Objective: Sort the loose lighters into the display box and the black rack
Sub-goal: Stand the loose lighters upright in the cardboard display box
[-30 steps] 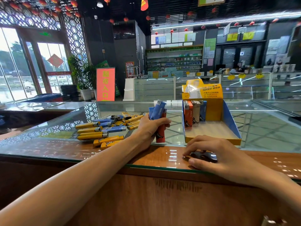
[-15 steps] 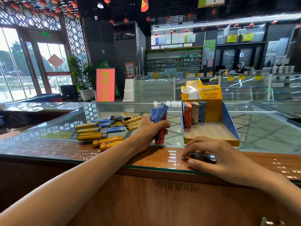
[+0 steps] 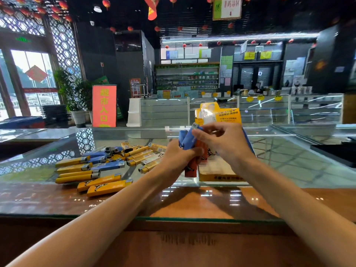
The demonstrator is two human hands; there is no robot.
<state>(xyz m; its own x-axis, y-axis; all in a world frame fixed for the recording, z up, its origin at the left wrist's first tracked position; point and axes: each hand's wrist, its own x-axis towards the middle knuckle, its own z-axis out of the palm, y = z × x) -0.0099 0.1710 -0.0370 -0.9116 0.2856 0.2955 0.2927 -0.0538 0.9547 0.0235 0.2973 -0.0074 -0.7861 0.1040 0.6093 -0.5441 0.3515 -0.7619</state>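
We face a glass counter (image 3: 292, 166) in a shop, with the yellow display box (image 3: 217, 178) standing on it. Left of the box lies the pile of loose lighters (image 3: 100, 168). Just in front of the box, our left hand (image 3: 177, 157) grips a bundle of lighters (image 3: 192, 167), and our right hand (image 3: 225, 143) pinches the top of its blue lighter (image 3: 189, 138).

shop interior, pretty dim up top. dark ceiling strung with red lanterns (image 3: 106, 2), one long strip light (image 3: 238, 36) across the back. glass counter (image 3: 115, 135) with a wooden edge (image 3: 38, 199) up front, more glass cases (image 3: 269, 110) behind. stocked shelves (image 3: 186, 78) on the far wall, an orange sign (image 3: 104, 106), potted plants (image 3: 73, 89), and daylight through the windows (image 3: 23, 60) on the left.
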